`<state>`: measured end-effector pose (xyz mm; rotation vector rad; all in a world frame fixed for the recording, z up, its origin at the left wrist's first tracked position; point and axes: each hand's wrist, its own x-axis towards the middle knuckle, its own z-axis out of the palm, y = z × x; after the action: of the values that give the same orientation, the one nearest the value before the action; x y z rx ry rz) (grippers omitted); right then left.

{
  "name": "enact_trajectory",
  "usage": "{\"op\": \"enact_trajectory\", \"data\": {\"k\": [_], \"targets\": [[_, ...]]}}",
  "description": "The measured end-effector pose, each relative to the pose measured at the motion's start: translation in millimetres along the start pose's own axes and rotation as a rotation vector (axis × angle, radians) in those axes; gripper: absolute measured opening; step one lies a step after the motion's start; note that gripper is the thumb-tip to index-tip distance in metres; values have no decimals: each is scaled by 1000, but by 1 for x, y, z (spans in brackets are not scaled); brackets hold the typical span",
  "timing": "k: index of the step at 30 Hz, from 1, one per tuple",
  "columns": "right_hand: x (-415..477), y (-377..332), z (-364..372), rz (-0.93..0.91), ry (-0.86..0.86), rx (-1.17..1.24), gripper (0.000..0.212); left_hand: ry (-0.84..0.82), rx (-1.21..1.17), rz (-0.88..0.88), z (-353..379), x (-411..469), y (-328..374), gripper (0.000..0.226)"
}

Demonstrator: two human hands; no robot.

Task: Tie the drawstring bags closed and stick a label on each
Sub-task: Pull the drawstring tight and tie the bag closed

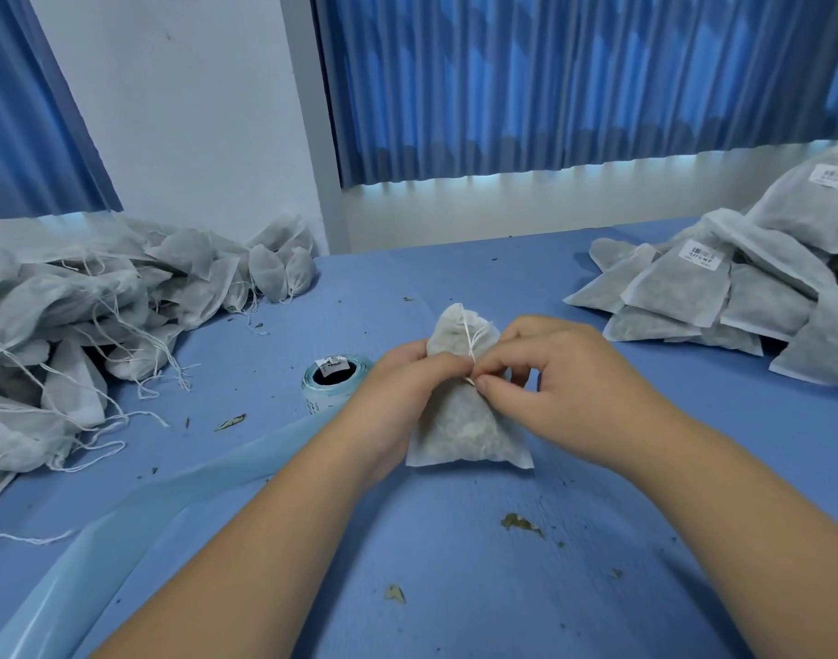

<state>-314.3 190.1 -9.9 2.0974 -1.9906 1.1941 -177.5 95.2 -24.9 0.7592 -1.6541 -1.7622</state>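
Observation:
A white drawstring bag [464,430] filled with dried herbs stands on the blue table [455,563] in front of me, its neck gathered. My left hand [403,387] grips the bag's neck from the left. My right hand [550,373] pinches the white drawstring [469,344] at the neck with thumb and forefinger. A roll of labels [334,378] on blue backing lies just left of my left hand, with a long strip of backing tape [170,492] trailing toward the near left edge.
A heap of untied bags [98,316] with loose strings covers the left side. Labelled bags [740,287] are piled at the right. Dried leaf bits [517,523] are scattered on the table. Blue curtains [550,88] hang behind.

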Motion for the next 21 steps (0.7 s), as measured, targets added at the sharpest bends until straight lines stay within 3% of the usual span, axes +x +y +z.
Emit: {"op": "enact_trajectory", "data": {"k": [3,8,12,15,19,21], "targets": [[0,2,0,-6,-8,27,14,54,11,19,1,-1,4,25],[2,-2,0,-20,22,122,18,221,93,89,4,-7,17,40],[2,-5,5,6,38,168,16,405,171,73,-9,-26,27,24],[0,-5,14,75,-82,179,16,535,224,32,-28,-51,26,24],[-4,-10,35,76,-239,107,16,658,336,16,-51,-79,15,43],[-6,-14,43,68,-271,127,16,675,363,15,-58,-89,8,37]]}}
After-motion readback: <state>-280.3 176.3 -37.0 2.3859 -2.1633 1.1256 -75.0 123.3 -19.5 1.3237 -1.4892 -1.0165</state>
